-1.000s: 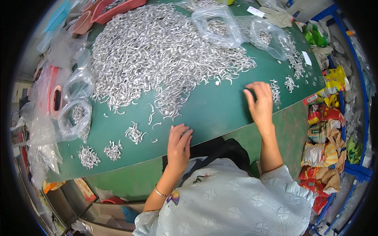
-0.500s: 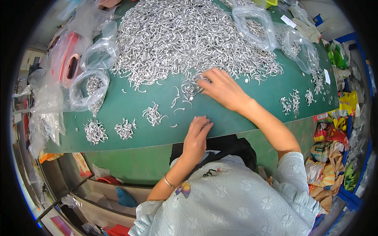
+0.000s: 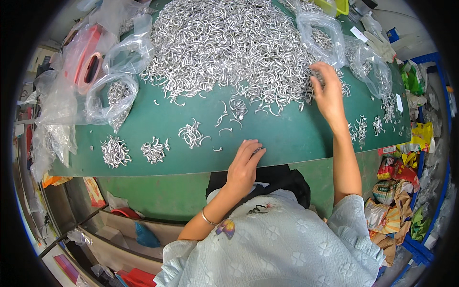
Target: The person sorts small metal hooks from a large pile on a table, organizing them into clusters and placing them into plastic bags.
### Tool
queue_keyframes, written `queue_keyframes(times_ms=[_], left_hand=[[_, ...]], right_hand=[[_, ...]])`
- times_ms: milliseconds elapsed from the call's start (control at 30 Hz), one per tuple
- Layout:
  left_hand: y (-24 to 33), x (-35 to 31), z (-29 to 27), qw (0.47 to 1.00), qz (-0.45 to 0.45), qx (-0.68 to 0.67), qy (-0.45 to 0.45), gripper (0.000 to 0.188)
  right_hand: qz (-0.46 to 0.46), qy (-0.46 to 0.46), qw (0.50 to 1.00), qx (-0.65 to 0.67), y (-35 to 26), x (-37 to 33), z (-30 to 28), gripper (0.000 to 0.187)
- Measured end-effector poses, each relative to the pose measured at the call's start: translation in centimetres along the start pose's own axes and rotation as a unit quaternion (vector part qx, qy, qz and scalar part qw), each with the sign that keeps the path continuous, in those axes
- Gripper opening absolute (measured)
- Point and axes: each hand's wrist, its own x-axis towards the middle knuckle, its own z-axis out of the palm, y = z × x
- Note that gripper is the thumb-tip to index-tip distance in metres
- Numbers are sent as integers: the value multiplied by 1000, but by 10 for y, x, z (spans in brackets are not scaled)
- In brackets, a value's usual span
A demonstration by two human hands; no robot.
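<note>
A large heap of small curved silver metal pieces covers the far middle of the green table. My right hand is at the heap's right edge, its thumb and fingers apart over the pieces; nothing shows between them. Close to the table's front edge, my left hand is closed, with a bit of small metal pieces showing between thumb and fingers. Left of it lie several small piles: one pile nearest, another pile beyond, a third pile farthest left. A small cluster sits before the heap.
Clear plastic bags holding pieces stand at the left, near a pink-red device. More plastic bags lie at the far right. Small piles sit on the table's right side. A blue rack with coloured packages stands beyond.
My right hand has moved right, from the small cluster before the heap to the heap's right edge. My left hand stays closed near the front edge. The view has shifted slightly.
</note>
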Motion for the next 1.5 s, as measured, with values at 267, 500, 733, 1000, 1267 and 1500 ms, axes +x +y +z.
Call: queue_keyframes(times_ms=[267, 500, 733, 1000, 1267, 1500], left_hand=[[-1, 0, 0, 1000, 10, 7, 1, 31], [-3, 0, -2, 1000, 28, 2, 1, 37], [-3, 1, -1, 999, 34, 0, 9, 37], [-3, 1, -1, 1000, 30, 1, 3, 36], [-4, -1, -1, 1000, 20, 13, -7, 33], [-1, -1, -1, 1000, -20, -3, -2, 28]], right_hand=[[-186, -154, 969, -44, -49, -27, 44, 49], [-229, -205, 950, -47, -12, -52, 17, 29], [14, 36, 999, 17, 17, -30, -10, 21], [1, -34, 992, -124, -7, -57, 26, 54], [-50, -33, 997, 40, -61, -74, 68, 35], [-162, -208, 953, 146, -97, -59, 83, 31]])
